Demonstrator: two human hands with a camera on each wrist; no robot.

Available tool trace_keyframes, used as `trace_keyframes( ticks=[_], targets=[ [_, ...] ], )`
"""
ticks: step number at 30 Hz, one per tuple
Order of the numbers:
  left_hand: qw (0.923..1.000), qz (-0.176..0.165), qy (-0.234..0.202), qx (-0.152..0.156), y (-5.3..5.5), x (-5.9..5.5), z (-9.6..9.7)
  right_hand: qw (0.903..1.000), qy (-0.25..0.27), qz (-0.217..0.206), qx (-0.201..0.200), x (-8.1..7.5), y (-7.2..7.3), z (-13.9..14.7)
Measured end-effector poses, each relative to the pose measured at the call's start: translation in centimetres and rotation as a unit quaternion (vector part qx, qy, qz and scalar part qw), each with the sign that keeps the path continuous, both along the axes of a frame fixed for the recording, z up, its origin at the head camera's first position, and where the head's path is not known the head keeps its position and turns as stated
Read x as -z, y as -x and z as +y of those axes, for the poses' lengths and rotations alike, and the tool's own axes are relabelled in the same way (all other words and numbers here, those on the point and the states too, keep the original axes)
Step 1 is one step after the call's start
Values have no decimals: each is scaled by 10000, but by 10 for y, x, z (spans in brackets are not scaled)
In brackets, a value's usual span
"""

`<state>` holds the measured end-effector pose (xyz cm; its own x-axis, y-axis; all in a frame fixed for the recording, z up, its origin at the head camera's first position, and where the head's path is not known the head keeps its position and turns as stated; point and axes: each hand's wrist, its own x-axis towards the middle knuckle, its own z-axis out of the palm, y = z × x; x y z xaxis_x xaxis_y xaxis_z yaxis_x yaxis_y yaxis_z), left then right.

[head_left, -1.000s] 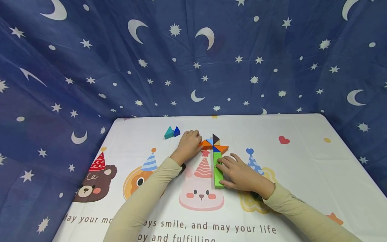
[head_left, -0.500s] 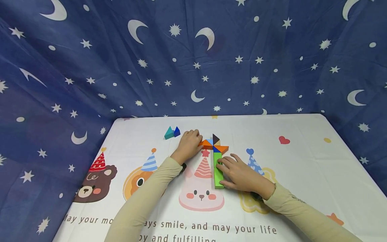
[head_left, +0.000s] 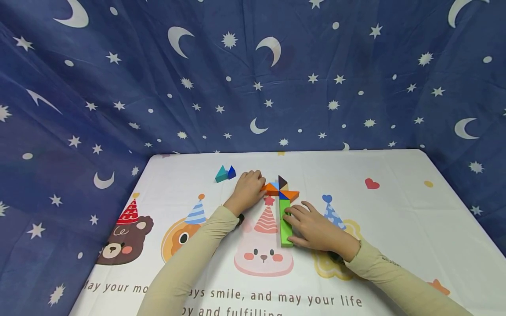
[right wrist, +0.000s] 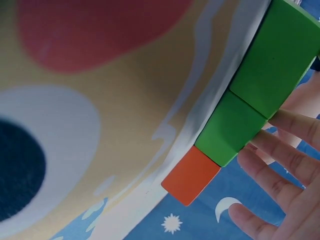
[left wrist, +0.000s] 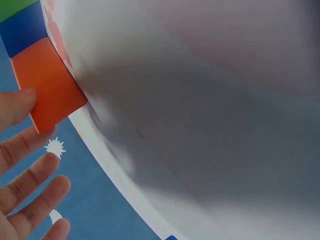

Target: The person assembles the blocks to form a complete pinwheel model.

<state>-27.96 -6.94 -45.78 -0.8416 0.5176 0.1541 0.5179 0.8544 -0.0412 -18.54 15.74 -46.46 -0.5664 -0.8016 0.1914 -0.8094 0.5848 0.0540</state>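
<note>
A pinwheel of small triangular blocks lies mid-table in the head view. Its left orange triangular block (head_left: 271, 190) is pinched by my left hand (head_left: 247, 189); in the left wrist view the thumb lies on that orange face (left wrist: 52, 80), with the index fingertip at its corner. Dark brown (head_left: 282, 181), light blue, tan and dark blue triangles and a right orange triangle (head_left: 291, 194) complete the fan shape. Two green rectangular blocks (head_left: 286, 232) run down from it end to end. My right hand (head_left: 318, 227) touches their right side with fingers extended and thumb near the lower end.
A teal triangular block (head_left: 222, 175) and a blue one (head_left: 231, 172) stand left of my left hand. The white tablecloth (head_left: 395, 210) carries printed animals and lettering. A dark blue curtain (head_left: 221, 87) with moons and stars hangs behind and at the sides.
</note>
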Motion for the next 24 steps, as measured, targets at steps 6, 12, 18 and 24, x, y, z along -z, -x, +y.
trace_keyframes(
  ticks=[6,12,18,24],
  targets=[
    [9998,11,-171,-32,4,0,-11,10000,-7,-58,7,0,0,0],
    [9970,349,-389,-567,17,-3,-42,10000,39,-39,-32,-1,-1,-1],
    [9906,547,-491,-1152,34,2,-75,10000,25,-33,-30,0,0,0],
    [9890,304,-235,-1431,39,5,-85,10000,25,-22,-41,0,0,0]
  ],
)
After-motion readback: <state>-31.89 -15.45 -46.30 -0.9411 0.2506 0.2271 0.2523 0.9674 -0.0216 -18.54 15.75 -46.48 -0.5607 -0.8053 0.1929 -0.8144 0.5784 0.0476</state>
